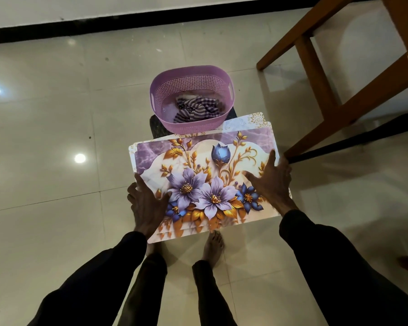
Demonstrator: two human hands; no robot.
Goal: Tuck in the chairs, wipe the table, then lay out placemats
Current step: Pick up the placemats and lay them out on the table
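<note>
Head view looks down on the placemat step: I have the stack of placemats [210, 161] just on my side of the purple basket [191, 128], its far edge touching or tucked under the basket's base. My left hand [149, 203] grips the stack's left edge, thumb on top and fingers curled round the rim. My right hand [272, 182] lies flat and spread on the right edge, fingers straight, pressing rather than pinching. The top mat is glossy, printed with lilac and blue flowers and gold leaves on purple marble; several more edges peek out beneath it, slightly fanned. A striped cloth [196, 109] lies inside the basket. Next, I judge, I must lift the stack clear without tipping the basket, keep the slippery sheets together, and carry them toward the wooden legs [316, 74] right of the basket.
</note>
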